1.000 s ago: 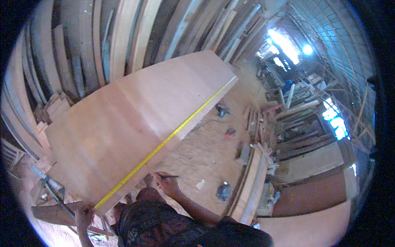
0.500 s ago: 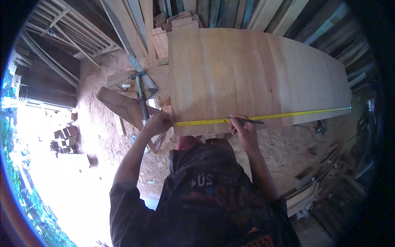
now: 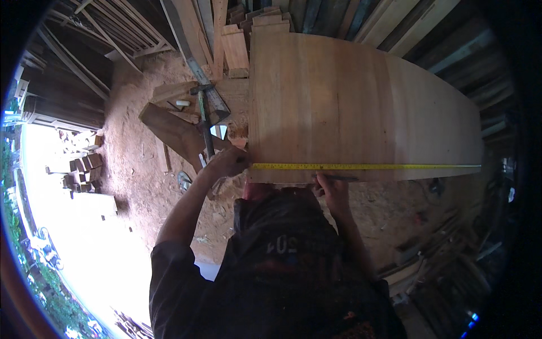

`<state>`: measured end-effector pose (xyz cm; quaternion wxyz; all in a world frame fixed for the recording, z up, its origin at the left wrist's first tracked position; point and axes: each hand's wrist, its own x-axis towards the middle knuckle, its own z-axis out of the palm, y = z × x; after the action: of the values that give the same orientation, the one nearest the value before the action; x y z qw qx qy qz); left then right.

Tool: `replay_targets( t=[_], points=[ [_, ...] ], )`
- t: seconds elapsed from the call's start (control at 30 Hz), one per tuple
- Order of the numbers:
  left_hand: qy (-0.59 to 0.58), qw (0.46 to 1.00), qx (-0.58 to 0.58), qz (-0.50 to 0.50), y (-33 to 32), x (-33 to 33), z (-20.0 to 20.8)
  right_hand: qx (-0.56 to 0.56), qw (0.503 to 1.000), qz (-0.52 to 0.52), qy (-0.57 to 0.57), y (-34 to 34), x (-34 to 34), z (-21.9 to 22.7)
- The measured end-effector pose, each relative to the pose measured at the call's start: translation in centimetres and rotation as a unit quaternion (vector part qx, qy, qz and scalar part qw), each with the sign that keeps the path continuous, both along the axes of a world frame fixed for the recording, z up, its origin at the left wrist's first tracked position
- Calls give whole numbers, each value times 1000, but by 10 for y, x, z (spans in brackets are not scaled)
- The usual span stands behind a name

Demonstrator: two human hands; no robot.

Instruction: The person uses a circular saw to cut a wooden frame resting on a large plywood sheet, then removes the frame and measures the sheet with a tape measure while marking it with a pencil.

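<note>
A wide, pale wooden board (image 3: 327, 101) lies in front of me. A yellow tape measure (image 3: 384, 166) is stretched straight along it near its close edge, reaching the far right end. At the board's left edge my left hand (image 3: 228, 163) is closed on the left end of the tape; whatever is inside the fist is hidden. My right hand (image 3: 334, 191) is at the board's near edge, just below the tape, its fingers closed round a dark pencil (image 3: 341, 178). The pencil points along the edge, apart from the tape.
Left of the board, a hammer (image 3: 204, 116) and a broad-bladed tool (image 3: 212, 96) rest by wooden offcuts (image 3: 175, 130). Timber planks (image 3: 389, 22) line the back. Wood blocks (image 3: 84, 169) lie at the left on a sawdust-covered floor (image 3: 135, 113).
My right hand with the pencil has drawn back from the tape toward the board's near edge. My left hand keeps its place at the tape's left end. The whole view has shifted slightly.
</note>
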<state>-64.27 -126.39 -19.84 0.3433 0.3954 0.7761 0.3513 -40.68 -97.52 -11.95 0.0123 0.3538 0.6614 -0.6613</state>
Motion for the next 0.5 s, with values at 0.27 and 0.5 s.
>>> replay_targets(
  t=[0.27, 0.5],
  points=[
    [-45, 998, -38, 19, -2, 0, 8, 27, 997, -60, -27, 6, 21, -4],
    [-32, 999, -41, 14, -3, -3, 15, 21, 998, -57, -25, 0, 15, 1]
  ],
)
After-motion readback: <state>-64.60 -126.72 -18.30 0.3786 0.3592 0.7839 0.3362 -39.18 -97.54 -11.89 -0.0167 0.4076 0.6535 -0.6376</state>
